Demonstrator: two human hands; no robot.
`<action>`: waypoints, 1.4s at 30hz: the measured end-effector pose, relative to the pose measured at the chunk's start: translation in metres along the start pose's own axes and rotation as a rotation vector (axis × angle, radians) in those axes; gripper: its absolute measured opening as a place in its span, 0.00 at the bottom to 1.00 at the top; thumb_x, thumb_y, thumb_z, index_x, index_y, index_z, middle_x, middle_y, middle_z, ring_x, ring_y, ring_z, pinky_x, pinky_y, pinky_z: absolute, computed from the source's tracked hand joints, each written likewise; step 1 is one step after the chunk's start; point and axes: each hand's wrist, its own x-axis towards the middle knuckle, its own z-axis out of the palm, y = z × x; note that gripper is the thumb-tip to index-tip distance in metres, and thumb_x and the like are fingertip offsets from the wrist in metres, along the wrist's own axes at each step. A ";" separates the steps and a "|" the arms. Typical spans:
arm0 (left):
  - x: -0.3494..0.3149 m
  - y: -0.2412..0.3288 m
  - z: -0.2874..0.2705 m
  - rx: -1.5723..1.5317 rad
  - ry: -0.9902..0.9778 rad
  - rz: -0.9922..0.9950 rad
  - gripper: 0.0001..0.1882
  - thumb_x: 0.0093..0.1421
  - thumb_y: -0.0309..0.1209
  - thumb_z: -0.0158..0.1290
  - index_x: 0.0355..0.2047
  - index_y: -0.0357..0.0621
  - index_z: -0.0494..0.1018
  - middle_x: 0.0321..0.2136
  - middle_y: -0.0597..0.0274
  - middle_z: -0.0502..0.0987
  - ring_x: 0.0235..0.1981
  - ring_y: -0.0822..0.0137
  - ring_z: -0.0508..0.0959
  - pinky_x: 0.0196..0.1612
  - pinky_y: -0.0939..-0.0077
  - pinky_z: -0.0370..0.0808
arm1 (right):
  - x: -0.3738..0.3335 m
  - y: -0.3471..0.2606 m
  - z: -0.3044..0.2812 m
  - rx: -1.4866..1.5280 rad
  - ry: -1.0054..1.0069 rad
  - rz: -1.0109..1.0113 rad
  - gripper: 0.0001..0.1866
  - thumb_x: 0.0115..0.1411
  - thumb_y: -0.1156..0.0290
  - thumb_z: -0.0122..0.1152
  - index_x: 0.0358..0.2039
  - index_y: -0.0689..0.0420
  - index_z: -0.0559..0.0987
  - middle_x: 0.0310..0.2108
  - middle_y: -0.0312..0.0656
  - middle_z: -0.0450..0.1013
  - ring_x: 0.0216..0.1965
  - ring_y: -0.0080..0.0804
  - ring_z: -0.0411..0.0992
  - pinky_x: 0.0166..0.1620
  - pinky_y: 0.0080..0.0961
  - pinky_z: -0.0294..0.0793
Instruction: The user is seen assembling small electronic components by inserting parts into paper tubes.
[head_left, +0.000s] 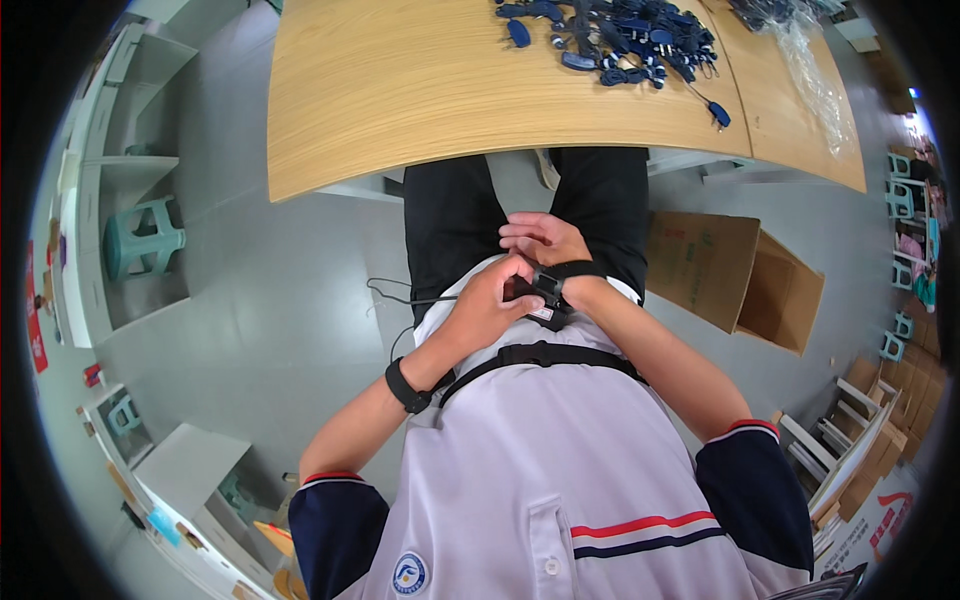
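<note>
My left hand (488,302) is closed at my right wrist, its thumb and fingers around a small black device (546,284) by the black wristband (578,268). Part of that device is covered by the fingers. My right hand (550,239) lies palm up over my lap, fingers stretched out and holding nothing. Just below the hands, at my waist, sits a black box with a white label (543,314). A black waist strap (540,354) runs around me. Another black wristband (405,386) is on my left forearm. A thin black cable (412,300) leads off to the left.
Ahead stands a wooden table (420,90), carrying a pile of dark blue cords with plugs (630,40) and clear plastic wrap (808,75). An open cardboard box (705,265) rests on the floor at right. A green stool (145,240) and white shelving (95,200) are at left.
</note>
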 end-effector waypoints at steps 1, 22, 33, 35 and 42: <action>0.003 -0.001 -0.001 -0.003 -0.047 0.030 0.12 0.56 0.25 0.61 0.36 0.40 0.68 0.29 0.65 0.71 0.31 0.74 0.71 0.37 0.77 0.70 | -0.004 0.004 -0.004 -0.109 -0.041 -0.147 0.27 0.56 0.84 0.57 0.58 0.65 0.67 0.53 0.56 0.71 0.51 0.39 0.74 0.50 0.28 0.76; 0.003 -0.009 -0.012 -0.206 -0.287 -0.108 0.11 0.66 0.29 0.51 0.46 0.35 0.73 0.38 0.66 0.76 0.41 0.76 0.73 0.50 0.78 0.70 | -0.072 -0.036 0.006 0.487 0.033 0.041 0.33 0.57 0.88 0.46 0.65 0.66 0.56 0.62 0.55 0.62 0.63 0.44 0.62 0.64 0.32 0.62; 0.002 -0.008 -0.026 -0.225 -0.396 -0.140 0.15 0.63 0.23 0.53 0.50 0.33 0.70 0.44 0.62 0.77 0.45 0.75 0.75 0.51 0.78 0.71 | -0.061 -0.033 -0.015 0.122 -0.308 0.132 0.25 0.71 0.71 0.41 0.66 0.61 0.57 0.61 0.48 0.65 0.60 0.34 0.66 0.64 0.26 0.63; 0.000 -0.013 -0.024 -0.336 -0.385 -0.181 0.14 0.63 0.22 0.53 0.49 0.34 0.71 0.43 0.62 0.77 0.44 0.76 0.75 0.50 0.79 0.72 | -0.062 -0.027 -0.019 -0.136 -0.312 0.052 0.24 0.71 0.70 0.41 0.66 0.58 0.59 0.59 0.45 0.67 0.59 0.31 0.67 0.63 0.24 0.63; -0.007 -0.001 -0.022 -0.288 -0.325 -0.184 0.13 0.63 0.22 0.54 0.48 0.34 0.71 0.41 0.63 0.78 0.42 0.77 0.76 0.48 0.79 0.73 | -0.077 -0.029 -0.021 0.163 -0.310 0.062 0.25 0.67 0.74 0.40 0.65 0.60 0.62 0.59 0.43 0.67 0.59 0.31 0.65 0.63 0.26 0.59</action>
